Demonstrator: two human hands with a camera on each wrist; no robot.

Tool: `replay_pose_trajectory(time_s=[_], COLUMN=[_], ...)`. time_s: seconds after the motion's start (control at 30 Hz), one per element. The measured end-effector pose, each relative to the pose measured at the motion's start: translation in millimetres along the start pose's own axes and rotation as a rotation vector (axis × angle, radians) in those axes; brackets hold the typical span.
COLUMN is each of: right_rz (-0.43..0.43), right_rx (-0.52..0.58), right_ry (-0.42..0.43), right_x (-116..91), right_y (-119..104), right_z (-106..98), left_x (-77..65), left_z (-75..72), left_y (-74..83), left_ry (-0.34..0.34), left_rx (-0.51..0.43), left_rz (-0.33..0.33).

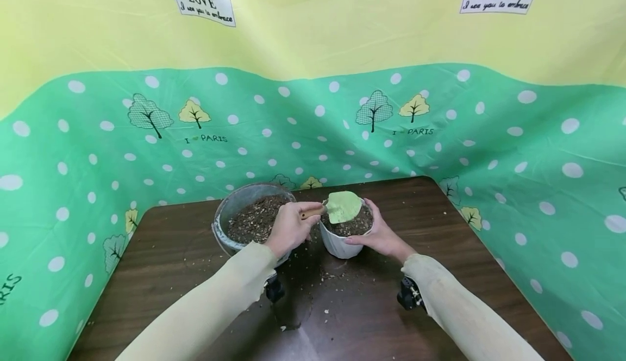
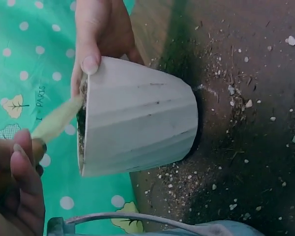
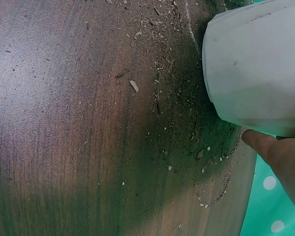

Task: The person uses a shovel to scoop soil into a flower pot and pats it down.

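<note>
My left hand (image 1: 289, 228) grips the wooden handle of a small trowel with a pale green blade (image 1: 344, 207). The blade lies over the mouth of a white ribbed flowerpot (image 1: 342, 248), close to the dark soil (image 1: 361, 224) inside. My right hand (image 1: 383, 237) holds the pot from the right, thumb at the rim and fingers round the far side. In the left wrist view the pot (image 2: 137, 118) stands upright on the table, with the blade's edge at its rim. The right wrist view shows the pot's lower wall (image 3: 255, 69) and part of a finger (image 3: 273, 152).
Left of the pot stands a grey bucket (image 1: 222, 230) of soil, partly behind my left forearm; its handle (image 2: 137, 216) shows in the left wrist view. Soil crumbs and pale bits litter the brown table (image 1: 391, 317). A green and yellow printed cloth (image 1: 293, 132) surrounds the table.
</note>
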State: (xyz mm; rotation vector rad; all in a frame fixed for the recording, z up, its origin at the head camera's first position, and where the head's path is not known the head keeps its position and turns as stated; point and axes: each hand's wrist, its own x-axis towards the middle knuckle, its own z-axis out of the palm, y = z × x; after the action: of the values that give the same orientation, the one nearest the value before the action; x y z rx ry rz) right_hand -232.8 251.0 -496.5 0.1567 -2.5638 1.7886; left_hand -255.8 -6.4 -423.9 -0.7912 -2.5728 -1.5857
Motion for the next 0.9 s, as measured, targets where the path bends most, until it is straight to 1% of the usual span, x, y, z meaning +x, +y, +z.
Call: replay_pose_trajectory(time_s=[0.1, 0.17, 0.27, 0.4, 0.53, 0.67, 0.73, 0.9], right_rz=[0.018, 0.031, 0.039, 0.035, 0.016, 0.017, 0.020, 0.016], right_rx=[-0.028, -0.050, -0.055, -0.038, -0.023, -0.009, -0.010, -0.011], right_ry=[0.001, -0.002, -0.005, 0.000, 0.001, -0.003, -0.009, -0.009], right_x=[-0.9, -1.4, -0.5, -0.1, 0.3, 0.2, 0.0, -0.3], right_y=[-0.4, 0.3, 0.3, 1.7, 1.3, 0.4, 0.2, -0.1], right_z=[-1.1, -1.5, -2.3, -1.0, -1.2, -0.7, -0.9, -1.9], left_x=[1.9, 2.2, 2.0, 1.0, 0.6, -1.3, -2.8, -8.7], left_z=[-0.5, -2.3, -8.0, -20.9, -40.8, -65.9, -79.3, -110.8], left_y=[-1.2, -2.4, -2.1, -0.6, -1.0, -8.2, -13.5, -26.7], left_ry=[0.072, 0.108, 0.139, 0.172, 0.178, 0.186, 0.202, 0.247], left_rx=[0.093, 0.109, 0.057, -0.009, -0.008, 0.020, 0.045, 0.144], left_rz=[0.029, 0.023, -0.004, -0.033, -0.045, -0.051, -0.050, -0.052])
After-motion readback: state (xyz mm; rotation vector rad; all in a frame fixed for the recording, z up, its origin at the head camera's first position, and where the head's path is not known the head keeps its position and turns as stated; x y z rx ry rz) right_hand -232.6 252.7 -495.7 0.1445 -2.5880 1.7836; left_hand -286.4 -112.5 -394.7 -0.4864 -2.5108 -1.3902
